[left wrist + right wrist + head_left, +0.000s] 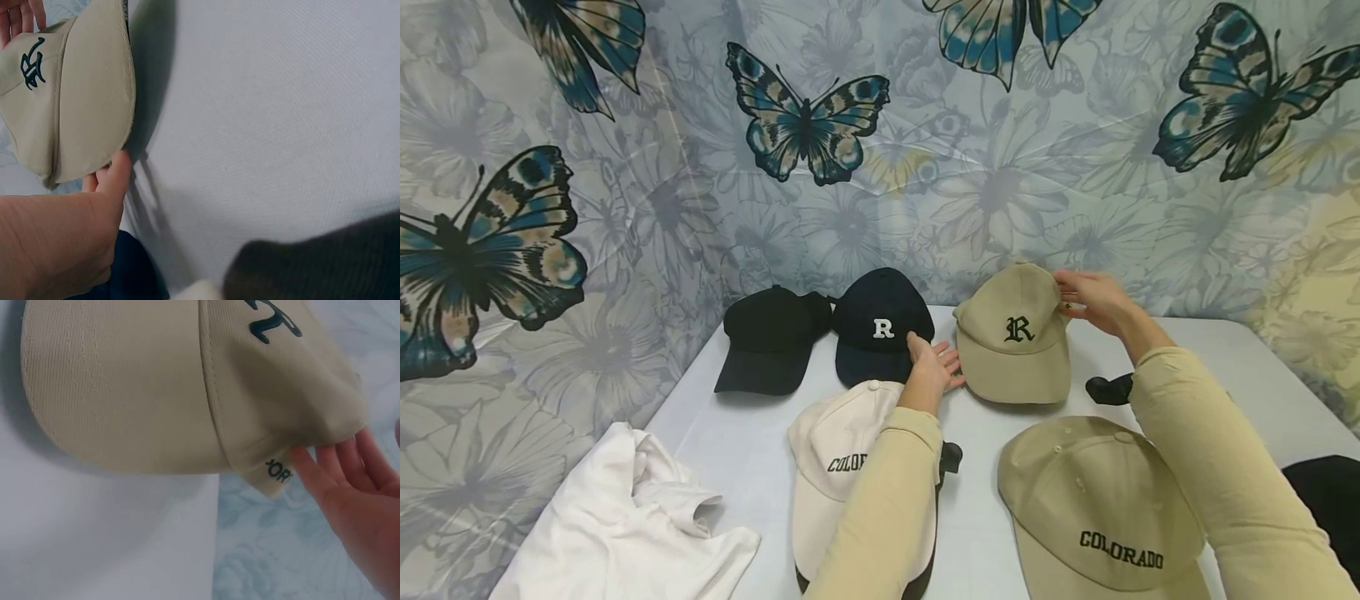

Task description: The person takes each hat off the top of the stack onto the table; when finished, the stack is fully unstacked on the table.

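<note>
The khaki cotton cap with a dark gothic R (1015, 337) sits at the back of the white table (1247, 367), beside the navy cap with a white R (880, 333). The right hand (1093, 302) touches its crown with straight fingers; the left hand (934, 371), fingers relaxed, meets its brim. Steadying both sides evenly should keep it square.
</note>
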`<state>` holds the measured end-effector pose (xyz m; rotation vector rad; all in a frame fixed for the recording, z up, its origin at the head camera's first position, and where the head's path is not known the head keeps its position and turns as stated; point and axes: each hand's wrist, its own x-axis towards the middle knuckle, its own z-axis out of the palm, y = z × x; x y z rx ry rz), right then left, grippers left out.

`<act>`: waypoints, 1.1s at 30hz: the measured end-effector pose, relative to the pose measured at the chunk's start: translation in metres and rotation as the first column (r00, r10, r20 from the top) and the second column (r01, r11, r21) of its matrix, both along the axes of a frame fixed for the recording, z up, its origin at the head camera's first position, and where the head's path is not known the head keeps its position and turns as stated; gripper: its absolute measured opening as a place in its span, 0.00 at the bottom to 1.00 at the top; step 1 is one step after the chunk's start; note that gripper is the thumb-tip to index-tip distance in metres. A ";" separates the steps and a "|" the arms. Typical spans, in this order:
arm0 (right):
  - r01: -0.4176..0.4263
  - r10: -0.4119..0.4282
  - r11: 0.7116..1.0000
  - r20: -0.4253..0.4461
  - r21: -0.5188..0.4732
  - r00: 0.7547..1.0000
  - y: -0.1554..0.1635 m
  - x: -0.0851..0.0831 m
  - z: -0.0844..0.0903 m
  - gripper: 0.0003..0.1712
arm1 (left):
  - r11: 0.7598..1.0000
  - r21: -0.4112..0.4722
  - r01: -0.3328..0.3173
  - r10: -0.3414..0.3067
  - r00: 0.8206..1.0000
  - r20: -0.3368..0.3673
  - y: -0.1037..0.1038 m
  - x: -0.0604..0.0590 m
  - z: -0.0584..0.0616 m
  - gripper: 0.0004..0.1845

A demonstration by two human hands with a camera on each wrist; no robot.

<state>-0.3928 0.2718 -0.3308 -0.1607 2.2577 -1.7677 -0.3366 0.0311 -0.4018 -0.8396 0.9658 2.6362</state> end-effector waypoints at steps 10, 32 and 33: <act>-0.091 0.093 0.993 0.031 -0.070 0.995 -0.002 -0.005 -0.009 0.47 | 1.000 -0.004 -0.023 0.023 1.000 0.010 0.000 0.000 -0.001 0.37; -0.110 0.121 0.983 0.069 -0.145 0.990 -0.010 -0.011 -0.024 0.52 | 0.995 0.027 -0.093 0.091 0.994 0.057 0.005 -0.012 -0.005 0.33; -0.103 0.115 0.983 0.073 -0.149 0.991 -0.011 -0.010 -0.024 0.52 | 0.994 0.034 -0.102 0.100 0.994 0.050 0.006 -0.011 -0.004 0.33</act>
